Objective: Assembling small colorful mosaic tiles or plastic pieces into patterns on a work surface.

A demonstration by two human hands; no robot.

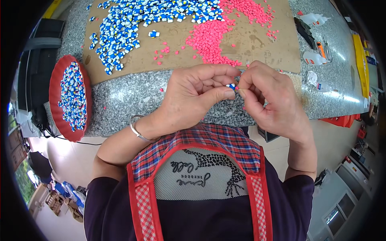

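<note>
My left hand [197, 94] and my right hand [267, 100] meet over the front edge of the grey granite table [132, 100]. Between their fingertips they pinch one small blue and white piece [231, 86], with a tiny pink bit at my right fingertips. A heap of the same blue and white pieces [132, 24] lies on a brown cardboard sheet [177, 54] beyond my hands. Beside it on the cardboard spreads a heap of small pink pieces [213, 38]. My left wrist wears a silver bangle.
A red round tray [54, 88] holding several blue and white pieces sits at the table's left end. White glue bottles [313, 58] and small tools [321, 48] lie at the right. A black chair [38, 60] stands left. I wear a red checked apron.
</note>
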